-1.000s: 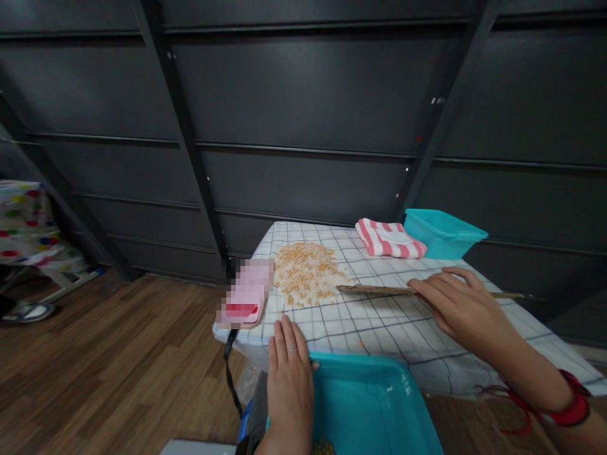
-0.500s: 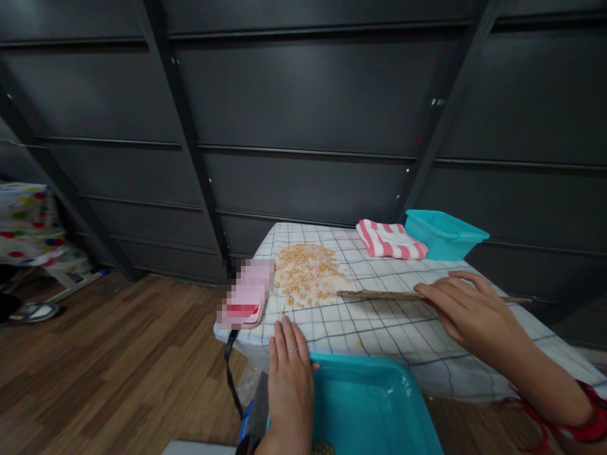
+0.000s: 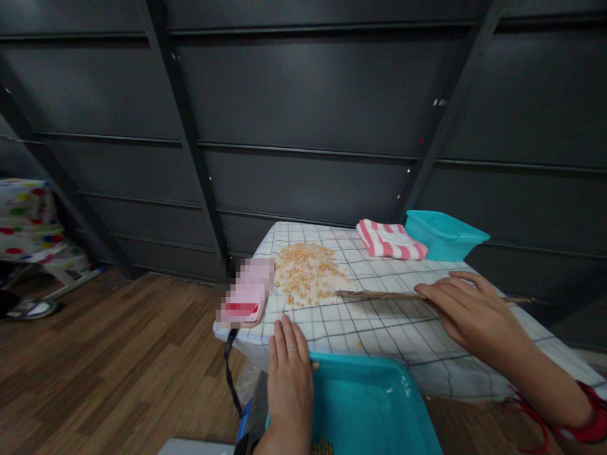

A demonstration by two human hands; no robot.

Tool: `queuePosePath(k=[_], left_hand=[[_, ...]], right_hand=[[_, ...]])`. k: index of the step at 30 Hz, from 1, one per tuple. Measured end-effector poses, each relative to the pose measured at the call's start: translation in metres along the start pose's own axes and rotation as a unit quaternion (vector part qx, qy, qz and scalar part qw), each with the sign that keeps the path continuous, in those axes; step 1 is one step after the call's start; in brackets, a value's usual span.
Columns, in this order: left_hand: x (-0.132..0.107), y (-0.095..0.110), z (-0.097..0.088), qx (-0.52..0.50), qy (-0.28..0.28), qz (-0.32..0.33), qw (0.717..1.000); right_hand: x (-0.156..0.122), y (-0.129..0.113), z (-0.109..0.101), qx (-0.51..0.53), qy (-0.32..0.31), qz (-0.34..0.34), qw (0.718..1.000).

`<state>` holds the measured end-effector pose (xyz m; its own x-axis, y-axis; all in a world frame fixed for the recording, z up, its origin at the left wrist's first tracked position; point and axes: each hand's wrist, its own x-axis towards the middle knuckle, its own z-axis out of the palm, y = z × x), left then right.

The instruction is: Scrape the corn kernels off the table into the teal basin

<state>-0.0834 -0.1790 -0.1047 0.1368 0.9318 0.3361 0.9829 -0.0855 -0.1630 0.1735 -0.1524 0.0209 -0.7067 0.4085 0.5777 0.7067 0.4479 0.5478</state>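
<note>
My left hand [image 3: 290, 382] lies over the left corner of a turquoise plastic tub [image 3: 370, 404], its fingers close together and the thumb tip showing at the inner rim. Some small golden-brown beads [image 3: 322, 447] show inside the tub, partly cut off by the frame. In my right hand [image 3: 467, 309] is a thin piece of brown cardboard [image 3: 374, 295], seen edge-on and standing on the checked tablecloth [image 3: 341, 328]. Its left end is close to a spread pile of yellow beans mixed with whitish grains [image 3: 308, 275].
A pink phone [image 3: 249, 294], partly pixelated, lies at the table's left edge with a black strap [image 3: 230, 373] hanging down. Farther back are a folded red-and-white striped towel [image 3: 391, 240] and a smaller turquoise bin [image 3: 443, 237]. A dark panelled wall [image 3: 303, 101] stands behind.
The cardboard's left end has shifted very slightly left toward the pile. Both hands otherwise stay in almost the same places.
</note>
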Motion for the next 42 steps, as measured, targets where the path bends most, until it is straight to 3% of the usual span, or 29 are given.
queuePosePath(k=[15, 26, 42], left_hand=[[0.001, 0.001, -0.003, 0.046, 0.000, 0.008, 0.999], [0.000, -0.001, 0.002, 0.038, 0.015, 0.005, 0.999], [0.001, -0.001, -0.001, -0.002, 0.011, -0.007, 1.000]], right_hand=[[-0.002, -0.009, -0.008, 0.036, -0.009, -0.008, 0.999], [0.009, -0.013, -0.003, 0.039, -0.003, -0.004, 0.999], [-0.017, -0.016, -0.029, 0.042, -0.045, -0.010, 0.998]])
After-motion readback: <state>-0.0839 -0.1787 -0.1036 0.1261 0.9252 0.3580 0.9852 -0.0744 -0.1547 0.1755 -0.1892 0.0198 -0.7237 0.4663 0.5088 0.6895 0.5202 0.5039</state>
